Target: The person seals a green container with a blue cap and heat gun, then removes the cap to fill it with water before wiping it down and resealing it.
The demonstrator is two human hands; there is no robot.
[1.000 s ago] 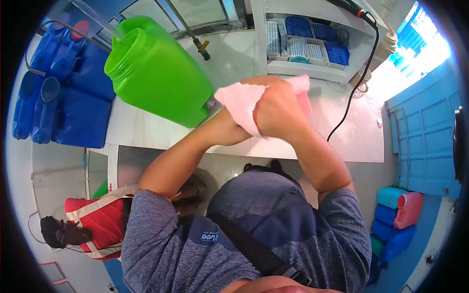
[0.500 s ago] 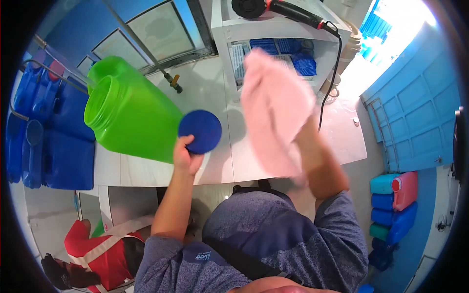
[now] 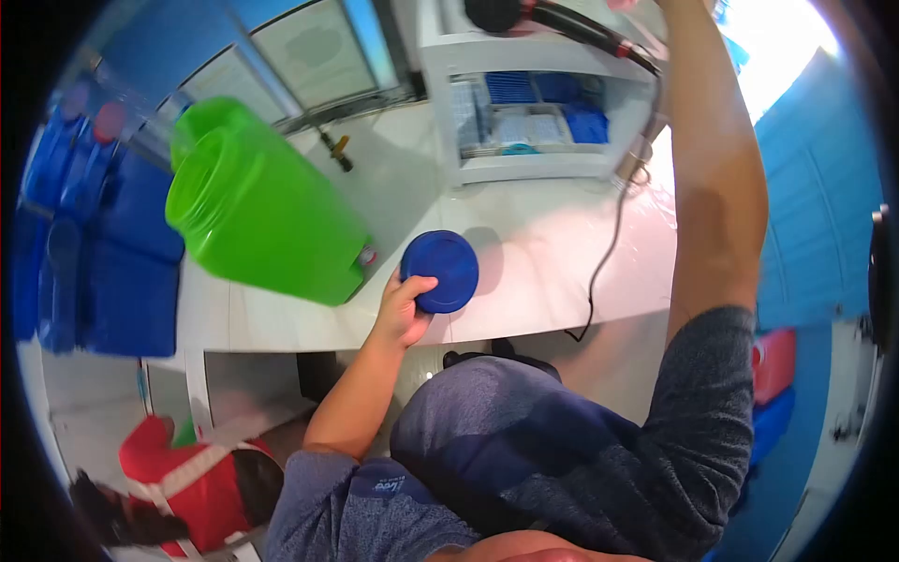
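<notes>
We see a dark blue round lid (image 3: pixel 440 272), a bright green jug (image 3: pixel 267 220), a white desk (image 3: pixel 543 262), blue canisters (image 3: pixel 103 253), a black cable (image 3: pixel 613 234) and grey-blue sleeves (image 3: pixel 693 440).

Left hand (image 3: pixel 401 314) fingers curled gripping; right arm (image 3: pixel 714 187) raised overhead.

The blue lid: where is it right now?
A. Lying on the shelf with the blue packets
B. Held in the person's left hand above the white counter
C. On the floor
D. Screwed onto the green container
B: the left hand grips the blue lid by its edge, beside the open-mouthed green container.
</notes>
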